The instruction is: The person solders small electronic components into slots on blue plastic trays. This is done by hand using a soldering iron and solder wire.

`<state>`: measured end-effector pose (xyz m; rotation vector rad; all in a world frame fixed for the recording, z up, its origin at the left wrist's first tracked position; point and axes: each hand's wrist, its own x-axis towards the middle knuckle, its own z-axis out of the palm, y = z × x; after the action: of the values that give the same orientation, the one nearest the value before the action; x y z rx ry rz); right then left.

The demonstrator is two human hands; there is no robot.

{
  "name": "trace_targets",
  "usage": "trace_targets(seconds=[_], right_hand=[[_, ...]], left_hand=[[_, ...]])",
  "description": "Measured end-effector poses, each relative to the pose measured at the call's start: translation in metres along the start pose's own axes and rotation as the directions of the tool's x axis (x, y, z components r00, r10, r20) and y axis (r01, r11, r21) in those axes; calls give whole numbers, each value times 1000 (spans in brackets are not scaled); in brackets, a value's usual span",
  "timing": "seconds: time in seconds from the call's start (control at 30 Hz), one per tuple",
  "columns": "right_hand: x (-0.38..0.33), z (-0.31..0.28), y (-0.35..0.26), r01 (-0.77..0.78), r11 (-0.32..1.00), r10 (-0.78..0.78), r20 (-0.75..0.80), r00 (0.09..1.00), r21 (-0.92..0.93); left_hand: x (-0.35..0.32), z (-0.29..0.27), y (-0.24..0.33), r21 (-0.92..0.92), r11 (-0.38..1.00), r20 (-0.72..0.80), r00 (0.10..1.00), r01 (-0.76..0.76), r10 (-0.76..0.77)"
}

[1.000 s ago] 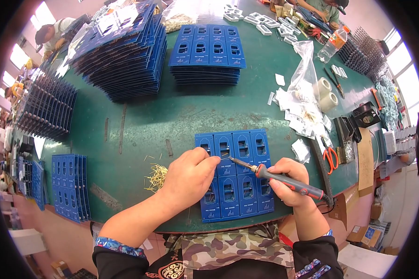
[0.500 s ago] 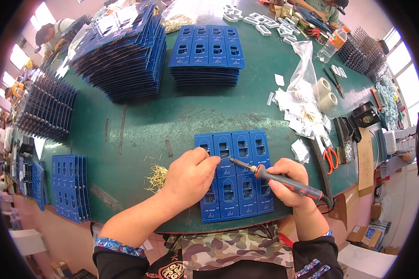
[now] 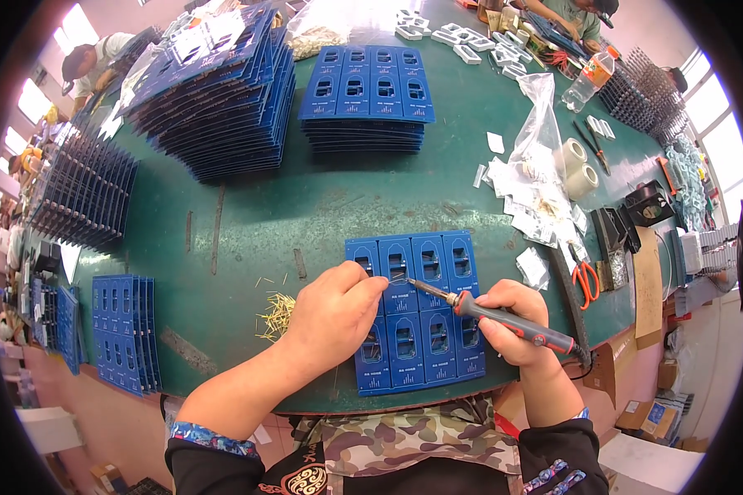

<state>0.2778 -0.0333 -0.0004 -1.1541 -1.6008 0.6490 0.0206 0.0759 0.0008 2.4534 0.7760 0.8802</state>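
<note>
At the near edge of the green worktop (image 3: 322, 206), toward six o'clock, lies a blue circuit-board panel (image 3: 425, 330) of eight cells in two rows. Left hand (image 3: 334, 313) rests on the panel's nine-o'clock side, its fingers (image 3: 363, 280) pinched together over an upper cell; what they pinch is too small to tell. Right hand (image 3: 512, 322), at three o'clock, is clenched around a soldering iron (image 3: 504, 318) whose tip points toward ten o'clock, meeting the left fingertips. Loose brass-coloured pins (image 3: 276, 313) lie just beside the left hand at nine o'clock. Stacked blue panels (image 3: 367, 95) sit well apart at twelve o'clock.
</note>
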Motion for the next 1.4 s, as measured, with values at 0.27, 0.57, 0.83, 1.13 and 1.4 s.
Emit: trace_targets(seconds=[0.27,0.57,0.83,1.13,1.4], right_hand=[[3,-8,-5,-102,995,102,-39,994,13],[16,-3,-7,-145,989,145,-21,989,8],[17,0,-2,-112,994,112,-24,993,-12],[18,1,-2,-111,994,110,-7,994,-18],[19,2,-3,-95,995,95,2,995,-14]], left_hand=[[6,-4,-4,25,999,-40,999,-32,33],[17,1,-6,60,998,-28,999,-31,32],[16,4,-10,88,996,-3,1000,-28,29],[16,6,-11,95,995,6,1000,-23,22],[16,7,-12,106,994,8,999,-35,34]])
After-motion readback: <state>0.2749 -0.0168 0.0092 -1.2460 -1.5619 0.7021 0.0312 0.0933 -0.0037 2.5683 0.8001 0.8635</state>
